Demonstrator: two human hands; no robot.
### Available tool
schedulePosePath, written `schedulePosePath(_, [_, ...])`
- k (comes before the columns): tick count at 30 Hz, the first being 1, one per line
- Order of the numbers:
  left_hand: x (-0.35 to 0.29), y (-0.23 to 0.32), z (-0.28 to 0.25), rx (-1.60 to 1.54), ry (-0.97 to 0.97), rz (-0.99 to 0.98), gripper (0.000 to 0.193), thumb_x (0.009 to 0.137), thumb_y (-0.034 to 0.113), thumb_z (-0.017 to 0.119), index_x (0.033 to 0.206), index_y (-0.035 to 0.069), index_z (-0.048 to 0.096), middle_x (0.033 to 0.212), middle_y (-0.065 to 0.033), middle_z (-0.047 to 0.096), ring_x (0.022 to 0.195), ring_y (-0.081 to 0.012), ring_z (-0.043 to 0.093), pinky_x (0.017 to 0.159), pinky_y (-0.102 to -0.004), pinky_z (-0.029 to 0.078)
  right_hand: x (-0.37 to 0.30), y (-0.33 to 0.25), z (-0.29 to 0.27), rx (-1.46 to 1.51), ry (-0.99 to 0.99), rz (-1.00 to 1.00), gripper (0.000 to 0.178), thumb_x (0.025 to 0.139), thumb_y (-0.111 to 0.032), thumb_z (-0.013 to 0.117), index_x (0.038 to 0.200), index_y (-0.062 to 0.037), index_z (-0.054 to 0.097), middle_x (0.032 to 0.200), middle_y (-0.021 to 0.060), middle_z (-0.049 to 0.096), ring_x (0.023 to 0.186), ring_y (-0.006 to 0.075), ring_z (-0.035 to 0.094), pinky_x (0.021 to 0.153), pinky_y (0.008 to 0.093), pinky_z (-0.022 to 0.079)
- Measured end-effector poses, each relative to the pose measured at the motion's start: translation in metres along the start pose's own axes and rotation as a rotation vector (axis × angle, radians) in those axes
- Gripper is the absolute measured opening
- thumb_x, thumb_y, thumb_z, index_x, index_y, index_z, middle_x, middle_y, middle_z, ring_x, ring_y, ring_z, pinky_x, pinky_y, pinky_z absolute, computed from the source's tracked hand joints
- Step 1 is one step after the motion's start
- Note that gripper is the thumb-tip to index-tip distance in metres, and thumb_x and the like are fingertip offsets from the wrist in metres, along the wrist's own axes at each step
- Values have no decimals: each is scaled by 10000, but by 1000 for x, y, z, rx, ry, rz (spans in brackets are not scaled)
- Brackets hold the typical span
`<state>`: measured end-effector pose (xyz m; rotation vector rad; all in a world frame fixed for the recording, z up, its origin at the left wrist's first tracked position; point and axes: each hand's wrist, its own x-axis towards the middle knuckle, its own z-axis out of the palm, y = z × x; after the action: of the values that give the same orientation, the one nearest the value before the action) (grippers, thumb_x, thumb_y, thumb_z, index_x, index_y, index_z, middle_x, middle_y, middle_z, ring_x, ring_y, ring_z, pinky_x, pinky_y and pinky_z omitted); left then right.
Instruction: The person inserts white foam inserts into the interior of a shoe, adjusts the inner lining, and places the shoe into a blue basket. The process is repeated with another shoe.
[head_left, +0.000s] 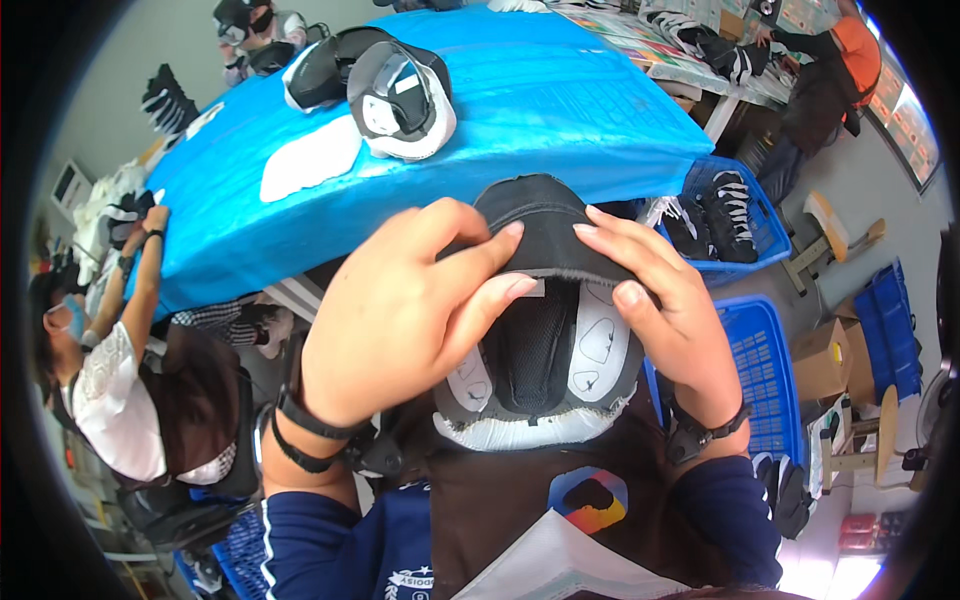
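Note:
A black sewn piece that looks like an unfinished shoe upper is held up in front of my chest. It has a dark mesh inside, white printed side panels and a ragged white lower edge. My left hand pinches the rim of its black flap between thumb and fingers. On the other side, my right hand has its fingers on top of the flap and its thumb beneath the rim. Two similar black-and-white uppers lie on the blue-covered table, beside a flat white piece.
At right, a blue basket holds black shoes with white laces, and another blue basket stands nearer. Cardboard boxes are farther right. Co-workers are at the left, far left and far right.

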<state>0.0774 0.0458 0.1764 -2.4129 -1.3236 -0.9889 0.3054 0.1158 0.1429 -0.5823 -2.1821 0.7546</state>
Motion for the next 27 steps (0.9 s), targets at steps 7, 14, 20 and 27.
schedulePosePath(7, [-7,24,-10,-62,40,-135,115,787,-44,617,892,2,624,898,-122,675,799,-284,669,679,-309,528,8,-28,-3,-431,44,-201,284,835,-154,625,1101,-58,651,1097,145,642,945,303,603,835,357,470])
schedulePosePath(14, [-7,23,-15,-310,78,-110,81,795,-2,642,864,8,601,775,-117,624,662,-293,624,571,-331,492,6,-32,-11,-329,119,-232,107,803,-110,672,878,-34,673,855,84,689,717,249,635,650,320,488])
schedulePosePath(20, [-7,22,-12,-672,-37,-210,61,844,37,604,901,28,625,777,-102,630,681,-247,638,587,-314,488,-3,-20,-17,35,128,-133,138,831,-128,625,786,-1,652,717,78,640,599,182,560,569,285,429])
schedulePosePath(27, [-10,4,-3,-663,-106,-119,360,702,247,803,954,88,600,1212,-135,459,1151,-274,389,1011,-418,267,-15,0,-8,430,220,-177,263,855,-231,616,745,8,629,678,85,604,611,160,531,559,271,399])
